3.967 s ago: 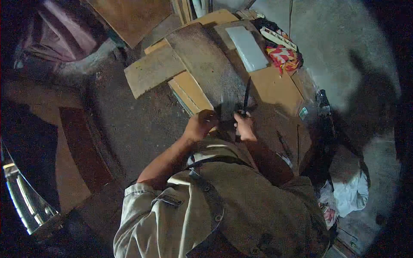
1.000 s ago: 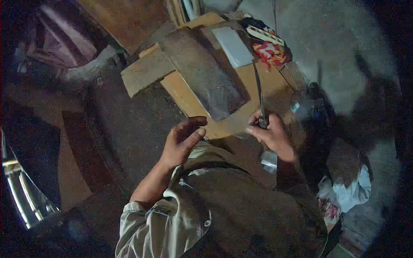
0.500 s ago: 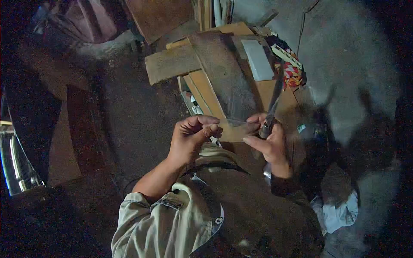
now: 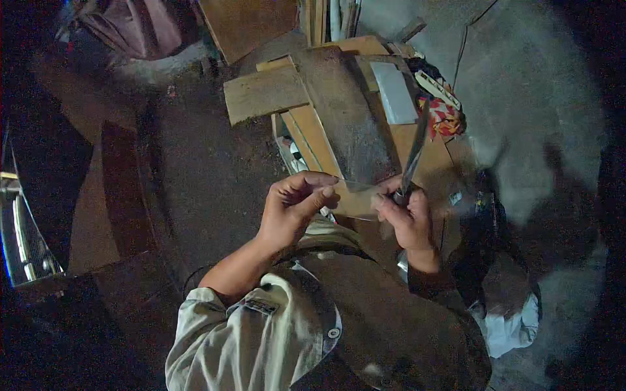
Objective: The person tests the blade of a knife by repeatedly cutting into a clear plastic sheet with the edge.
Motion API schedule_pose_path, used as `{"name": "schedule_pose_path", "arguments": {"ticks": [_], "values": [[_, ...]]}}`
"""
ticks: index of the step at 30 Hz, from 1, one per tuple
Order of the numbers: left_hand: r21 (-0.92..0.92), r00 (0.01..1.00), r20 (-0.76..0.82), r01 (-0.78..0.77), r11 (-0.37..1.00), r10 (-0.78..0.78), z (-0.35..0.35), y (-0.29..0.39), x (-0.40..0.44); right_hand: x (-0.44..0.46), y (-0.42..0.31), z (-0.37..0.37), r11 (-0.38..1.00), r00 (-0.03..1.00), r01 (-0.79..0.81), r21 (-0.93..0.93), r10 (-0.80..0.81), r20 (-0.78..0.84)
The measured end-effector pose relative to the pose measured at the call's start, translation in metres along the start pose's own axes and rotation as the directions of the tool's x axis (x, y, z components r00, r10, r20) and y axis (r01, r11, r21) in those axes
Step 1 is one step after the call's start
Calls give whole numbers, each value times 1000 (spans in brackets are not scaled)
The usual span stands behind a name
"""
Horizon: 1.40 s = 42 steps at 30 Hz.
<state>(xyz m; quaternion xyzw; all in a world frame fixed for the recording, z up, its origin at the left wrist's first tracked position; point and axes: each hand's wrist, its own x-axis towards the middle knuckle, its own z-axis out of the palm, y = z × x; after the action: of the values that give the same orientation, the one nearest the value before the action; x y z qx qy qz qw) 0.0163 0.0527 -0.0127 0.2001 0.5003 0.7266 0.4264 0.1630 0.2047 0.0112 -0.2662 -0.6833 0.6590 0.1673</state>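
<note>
My left hand (image 4: 293, 208) pinches one end of a thin, clear piece of plastic (image 4: 358, 199) between thumb and fingers. The other end of this see-through piece meets the fingers of my right hand (image 4: 407, 221). Also gripped in the right hand is a knife (image 4: 416, 153), its long, pointed blade standing up and away from me; the fingers cover most of the handle. Both hands are held in front of my body, above the near end of some boards.
Beyond the hands lie a dark, worn board (image 4: 345, 111), a wooden board (image 4: 267, 96) and a white flat piece (image 4: 393, 93). A red-and-yellow patterned cloth (image 4: 445, 118) lies at their right. White cloth (image 4: 512, 329) is at lower right, and a brownish bag (image 4: 140, 29) at upper left.
My right thumb has closed in toward the fingers at the edge of the clear plastic. The knife has shifted slightly with that hand. The left hand keeps its pinch, nearly still.
</note>
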Motion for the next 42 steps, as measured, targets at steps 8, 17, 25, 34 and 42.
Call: {"name": "schedule_pose_path", "arguments": {"ticks": [8,17,25,34,42], "values": [[-9,1000,-8,13,1000,-13,5,2,-1,-2,7,-3,991,999,43,123,-46,23],[76,1000,-7,0,997,1,7,-5,-3,0,11,0,983,993,27,179,-6,-117],[-58,999,-13,51,997,-52,5,-6,-4,-2,8,8,977,977,84,194,-43,-207],[-10,996,-83,-26,1000,25,0,-5,-6,3,-4,17,979,950,183,-84,-199,-241],[-86,989,-110,-108,990,98,-2,-2,-7,11,-5,22,982,943,186,-15,-183,-277]]}}
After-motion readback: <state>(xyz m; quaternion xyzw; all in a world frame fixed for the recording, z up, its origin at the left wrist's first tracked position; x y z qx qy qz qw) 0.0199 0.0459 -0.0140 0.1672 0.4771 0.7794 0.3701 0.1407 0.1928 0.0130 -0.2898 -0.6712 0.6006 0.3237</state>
